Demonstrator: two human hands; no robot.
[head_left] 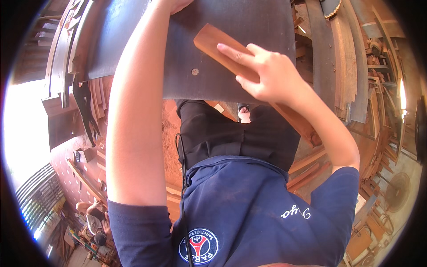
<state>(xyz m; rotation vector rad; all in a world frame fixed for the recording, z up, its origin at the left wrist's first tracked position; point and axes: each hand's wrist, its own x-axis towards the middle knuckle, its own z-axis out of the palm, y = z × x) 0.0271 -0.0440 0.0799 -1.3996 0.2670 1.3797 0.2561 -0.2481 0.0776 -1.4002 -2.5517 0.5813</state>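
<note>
Pretty bright overall. Daylight blasting in from left, opening (pixel 24 129) totally blown out, blue-purple fringing near rim. Bluish glare on dark tabletop (pixel 120 35), left forearm (pixel 133 102) kinda washed out. Right hand (pixel 273 75) and wooden board (pixel 222 48) fairly sharp; background person (pixel 94 221) mushy. Planks (pixel 346 66) bend fisheye-style, corners black.

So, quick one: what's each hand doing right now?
Left hand: mostly cut off by the top edge; can't tell whether it's open or closed.
Right hand: closed around a wooden board.
</note>
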